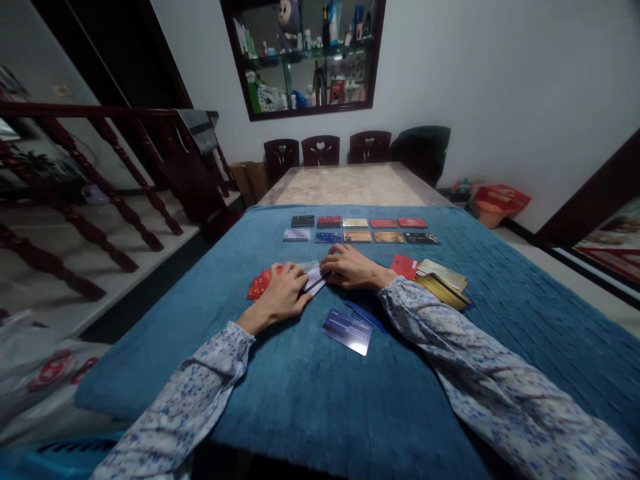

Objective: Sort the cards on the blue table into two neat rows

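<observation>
Between my two hands lies a pale card with a dark stripe (pixel 314 281). My left hand (pixel 281 293) has its fingers curved over the card's left side, beside several red cards (pixel 259 285). At the card's right edge, my right hand (pixel 353 267) has its fingers bent together; what they pinch, if anything, is hidden. Nearer to me is a blue-purple card (pixel 347 331), with dark blue cards (pixel 367 315) partly under my right sleeve. Right of my right wrist are a red card (pixel 404 267), white cards (pixel 440 272) and a gold card (pixel 441 291).
Two rows of cards or card stacks lie farther off, with a black one (pixel 303 221) at the back left and a red one (pixel 413 223) at the back right. A blue cloth (pixel 280 380) covers the near table. Dark chairs (pixel 321 150) stand beyond the far edge.
</observation>
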`<state>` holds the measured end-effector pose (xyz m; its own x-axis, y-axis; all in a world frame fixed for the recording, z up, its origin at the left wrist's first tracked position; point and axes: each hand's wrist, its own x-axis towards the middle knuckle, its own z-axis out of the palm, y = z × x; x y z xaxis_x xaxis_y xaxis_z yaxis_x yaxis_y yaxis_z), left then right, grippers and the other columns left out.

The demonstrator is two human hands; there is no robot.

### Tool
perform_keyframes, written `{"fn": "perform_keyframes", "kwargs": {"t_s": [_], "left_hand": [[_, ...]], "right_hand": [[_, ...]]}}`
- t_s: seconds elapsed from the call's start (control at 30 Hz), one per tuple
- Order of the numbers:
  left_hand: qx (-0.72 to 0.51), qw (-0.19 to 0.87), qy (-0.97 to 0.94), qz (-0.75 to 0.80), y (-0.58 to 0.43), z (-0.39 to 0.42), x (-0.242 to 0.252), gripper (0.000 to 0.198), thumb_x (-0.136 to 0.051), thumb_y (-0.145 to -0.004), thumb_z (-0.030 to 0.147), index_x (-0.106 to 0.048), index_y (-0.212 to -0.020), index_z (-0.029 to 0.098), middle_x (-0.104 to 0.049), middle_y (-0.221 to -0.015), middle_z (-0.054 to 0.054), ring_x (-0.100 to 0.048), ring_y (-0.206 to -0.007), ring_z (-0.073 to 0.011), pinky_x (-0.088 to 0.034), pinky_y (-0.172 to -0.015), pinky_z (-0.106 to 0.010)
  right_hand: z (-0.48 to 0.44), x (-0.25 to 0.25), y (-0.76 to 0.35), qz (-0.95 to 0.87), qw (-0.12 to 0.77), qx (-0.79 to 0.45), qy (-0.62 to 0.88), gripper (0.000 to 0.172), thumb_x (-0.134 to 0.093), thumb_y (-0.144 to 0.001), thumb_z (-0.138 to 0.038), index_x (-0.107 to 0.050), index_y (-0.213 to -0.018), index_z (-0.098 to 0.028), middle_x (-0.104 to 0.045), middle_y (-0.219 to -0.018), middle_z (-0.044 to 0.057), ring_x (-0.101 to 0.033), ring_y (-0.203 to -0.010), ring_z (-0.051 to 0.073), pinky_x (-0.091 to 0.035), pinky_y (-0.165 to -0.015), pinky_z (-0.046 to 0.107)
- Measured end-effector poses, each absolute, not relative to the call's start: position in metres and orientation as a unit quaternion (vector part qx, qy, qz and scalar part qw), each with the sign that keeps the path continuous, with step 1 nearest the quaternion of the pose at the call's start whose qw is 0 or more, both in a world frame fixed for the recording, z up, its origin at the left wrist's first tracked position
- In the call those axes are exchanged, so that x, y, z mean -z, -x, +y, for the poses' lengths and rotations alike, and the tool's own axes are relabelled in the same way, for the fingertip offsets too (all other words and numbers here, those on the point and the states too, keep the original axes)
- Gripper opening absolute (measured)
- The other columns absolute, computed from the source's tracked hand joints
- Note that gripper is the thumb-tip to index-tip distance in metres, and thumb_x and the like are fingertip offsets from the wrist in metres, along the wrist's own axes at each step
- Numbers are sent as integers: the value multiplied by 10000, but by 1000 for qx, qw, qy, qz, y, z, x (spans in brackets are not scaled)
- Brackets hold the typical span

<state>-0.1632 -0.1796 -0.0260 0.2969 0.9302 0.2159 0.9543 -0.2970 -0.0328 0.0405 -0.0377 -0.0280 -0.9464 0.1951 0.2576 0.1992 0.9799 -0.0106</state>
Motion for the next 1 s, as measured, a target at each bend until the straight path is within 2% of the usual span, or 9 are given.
{"fn": "perform_keyframes", "kwargs": {"t_s": [0.27, 0.47, 0.8, 1.0], "left_hand": [[101, 50, 800, -590, 166, -173, 30, 201, -578, -986, 284, -735, -1090, 218, -722, -1201, -104, -538, -1146, -299, -340, -994, -539], [100, 45, 809, -578, 170, -174, 29, 186, -603, -984, 257, -755, -1089, 237, -729, -1203, -89, -552, -1144, -283, -339, -977, -507], [103, 52, 837, -536, 182, -173, 25, 197, -608, -980, 234, -793, -1049, 243, -776, -1076, -81, -570, -1086, -258, -382, -902, -430], [130, 101, 847, -505, 184, -171, 25, 208, -579, -996, 212, -786, -996, 226, -782, -977, -76, -592, -1029, -239, -399, -862, -401]], "right_hand": [[-29, 32, -42, -984, 135, 15, 112, 276, -643, -946, -320, -750, -1187, -239, -734, -1241, 106, -478, -1158, 303, -362, -878, 407], [-26, 31, -42, -986, 129, 5, 107, 257, -637, -946, -329, -771, -1134, -218, -737, -1242, 118, -473, -1157, 308, -352, -866, 417], [-27, 28, -43, -987, 116, -19, 111, 277, -653, -941, -363, -766, -1149, -218, -751, -1213, 108, -495, -1140, 303, -341, -847, 400], [-24, 30, -44, -984, 143, -12, 107, 295, -647, -949, -360, -755, -1178, -208, -754, -1200, 114, -504, -1130, 291, -343, -872, 404]]}}
